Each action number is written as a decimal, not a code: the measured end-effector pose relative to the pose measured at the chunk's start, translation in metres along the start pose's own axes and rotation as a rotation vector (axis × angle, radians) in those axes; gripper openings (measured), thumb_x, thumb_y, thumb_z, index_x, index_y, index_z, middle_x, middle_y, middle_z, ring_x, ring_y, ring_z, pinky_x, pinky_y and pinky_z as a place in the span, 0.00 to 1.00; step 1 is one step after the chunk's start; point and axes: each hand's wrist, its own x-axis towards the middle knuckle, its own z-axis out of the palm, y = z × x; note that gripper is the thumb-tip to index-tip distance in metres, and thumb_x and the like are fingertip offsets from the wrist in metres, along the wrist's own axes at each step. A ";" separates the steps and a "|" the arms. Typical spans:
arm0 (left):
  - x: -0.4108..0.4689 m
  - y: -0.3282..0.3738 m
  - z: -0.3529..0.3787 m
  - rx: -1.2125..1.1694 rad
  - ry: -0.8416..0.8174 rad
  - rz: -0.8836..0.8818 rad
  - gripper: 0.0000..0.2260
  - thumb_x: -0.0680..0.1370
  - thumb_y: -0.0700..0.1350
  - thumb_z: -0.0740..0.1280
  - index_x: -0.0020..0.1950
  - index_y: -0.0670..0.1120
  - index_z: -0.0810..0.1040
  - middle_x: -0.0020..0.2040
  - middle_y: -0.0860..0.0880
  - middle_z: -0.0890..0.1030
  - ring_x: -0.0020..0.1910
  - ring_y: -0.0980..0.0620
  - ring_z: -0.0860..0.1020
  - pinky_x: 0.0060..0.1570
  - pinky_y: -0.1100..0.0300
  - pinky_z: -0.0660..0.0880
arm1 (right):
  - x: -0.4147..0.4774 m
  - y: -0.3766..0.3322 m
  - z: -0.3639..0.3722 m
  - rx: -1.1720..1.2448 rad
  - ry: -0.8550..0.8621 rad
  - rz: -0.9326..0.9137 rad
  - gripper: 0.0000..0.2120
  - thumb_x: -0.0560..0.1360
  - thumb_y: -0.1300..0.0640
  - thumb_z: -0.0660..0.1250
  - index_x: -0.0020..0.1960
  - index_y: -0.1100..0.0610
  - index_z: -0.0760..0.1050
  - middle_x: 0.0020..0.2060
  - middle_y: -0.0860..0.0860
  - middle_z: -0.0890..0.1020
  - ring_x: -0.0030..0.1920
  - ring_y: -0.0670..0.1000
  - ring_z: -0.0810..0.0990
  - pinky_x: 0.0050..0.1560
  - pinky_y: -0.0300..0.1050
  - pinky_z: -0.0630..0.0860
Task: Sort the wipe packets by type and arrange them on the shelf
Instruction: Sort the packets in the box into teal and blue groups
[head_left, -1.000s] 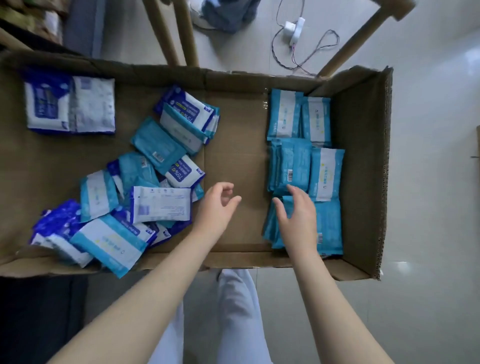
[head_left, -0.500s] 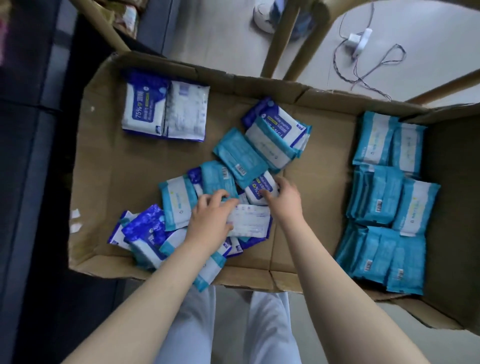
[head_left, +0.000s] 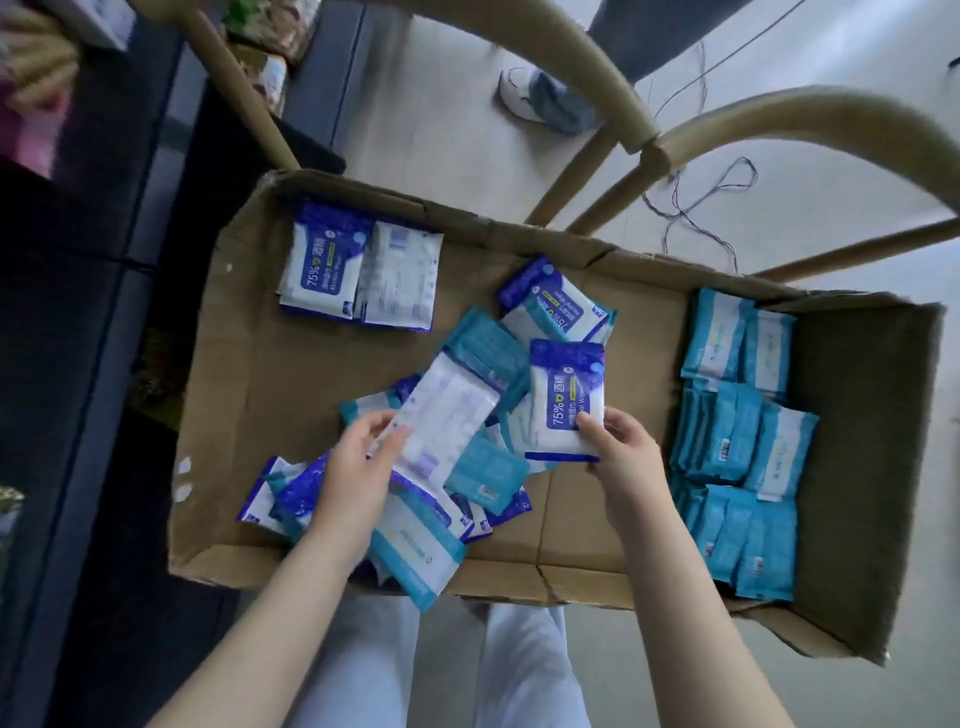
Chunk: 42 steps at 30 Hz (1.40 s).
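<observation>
My right hand (head_left: 626, 457) pinches a dark-blue-and-white "75%" alcohol wipe packet (head_left: 566, 397) by its lower edge, lifted over the pile. My left hand (head_left: 358, 462) grips a white packet (head_left: 447, 415) turned back side up, tilted above the heap. Under both hands lies a mixed pile of teal and dark-blue packets (head_left: 483, 478) in the middle of a flat cardboard box (head_left: 249, 374). Two dark-blue packets (head_left: 358, 270) lie side by side at the box's far left. Teal packets (head_left: 743, 436) are stacked in rows along the box's right side.
Wooden chair legs (head_left: 613, 98) arch over the far side of the box. A cable (head_left: 696, 208) trails on the pale floor beyond. Dark furniture (head_left: 78, 364) runs along the left. My legs in light trousers (head_left: 363, 665) are below the box's near edge.
Both hands have each lifted a packet out of the middle pile. The view has shifted, so the box sits further right and lower.
</observation>
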 end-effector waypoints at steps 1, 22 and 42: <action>0.004 0.007 -0.009 -0.115 0.033 -0.037 0.05 0.81 0.46 0.65 0.54 0.57 0.76 0.54 0.53 0.83 0.51 0.53 0.82 0.48 0.56 0.78 | -0.005 -0.007 0.010 0.030 -0.020 0.008 0.08 0.78 0.59 0.70 0.56 0.60 0.78 0.44 0.52 0.85 0.35 0.44 0.81 0.34 0.36 0.74; 0.139 0.068 -0.077 -0.334 0.323 -0.007 0.19 0.79 0.42 0.68 0.68 0.47 0.69 0.60 0.49 0.77 0.57 0.52 0.79 0.58 0.58 0.77 | 0.047 -0.071 0.213 -0.336 0.009 -0.207 0.12 0.76 0.53 0.71 0.57 0.54 0.77 0.48 0.48 0.81 0.47 0.48 0.80 0.49 0.46 0.78; 0.049 -0.065 -0.110 0.762 -0.038 -0.116 0.27 0.71 0.57 0.74 0.67 0.51 0.72 0.64 0.46 0.71 0.67 0.44 0.66 0.66 0.54 0.63 | -0.003 0.054 0.186 -0.937 -0.306 -0.179 0.26 0.70 0.45 0.75 0.64 0.52 0.75 0.56 0.50 0.79 0.57 0.52 0.78 0.56 0.49 0.73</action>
